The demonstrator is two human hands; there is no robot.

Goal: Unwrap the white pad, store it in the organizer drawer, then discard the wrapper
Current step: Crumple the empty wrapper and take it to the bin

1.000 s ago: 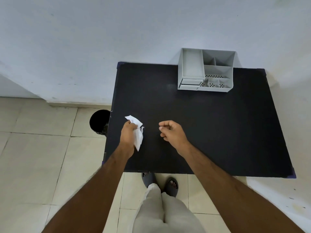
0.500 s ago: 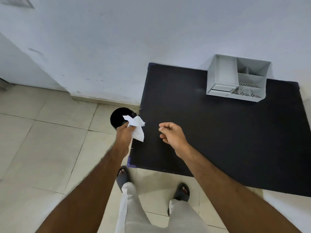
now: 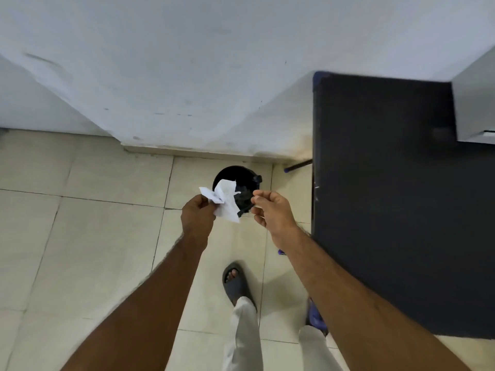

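Note:
My left hand point(image 3: 197, 215) grips a crumpled white wrapper point(image 3: 223, 200) and holds it over the open mouth of a round black bin point(image 3: 239, 175) on the floor. My right hand point(image 3: 270, 210) hovers just right of the wrapper, over the bin's right rim, fingers loosely curled with nothing in them. The grey organizer point(image 3: 472, 103) shows only as a cropped corner at the right edge, on the black table point(image 3: 388, 196). The white pad is not visible.
The black table's left edge runs close beside my right forearm. A white wall meets pale floor tiles point(image 3: 93, 236) behind the bin. My feet in dark sandals point(image 3: 237, 282) stand below the hands.
My view has swung left from the table to the floor. My left hand carried the wrapper off the table edge to above the bin; my right hand came along beside it.

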